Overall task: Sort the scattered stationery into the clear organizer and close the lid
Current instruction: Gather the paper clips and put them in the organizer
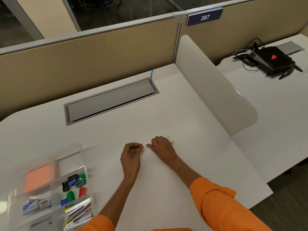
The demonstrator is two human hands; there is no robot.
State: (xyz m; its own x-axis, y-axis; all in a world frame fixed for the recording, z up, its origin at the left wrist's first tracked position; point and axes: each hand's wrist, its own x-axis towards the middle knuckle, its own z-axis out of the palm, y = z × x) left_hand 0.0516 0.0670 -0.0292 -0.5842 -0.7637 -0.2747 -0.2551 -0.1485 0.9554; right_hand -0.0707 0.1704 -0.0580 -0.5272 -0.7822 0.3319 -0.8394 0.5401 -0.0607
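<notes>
Gathering paper clips [171, 141] off the bench [166, 114].
Right grip [162, 146] rests on them, left grip [132, 151] curled; holds I cannot tell. Next: carry to organizer [84, 164].

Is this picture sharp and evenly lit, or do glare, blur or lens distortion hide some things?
Head view: the light is soft and even, with faint shadows; the wide lens bows the partition; the clear organizer is hazy with reflections, which dim its contents; the paper clips beside the right hand are too small to count.
</notes>
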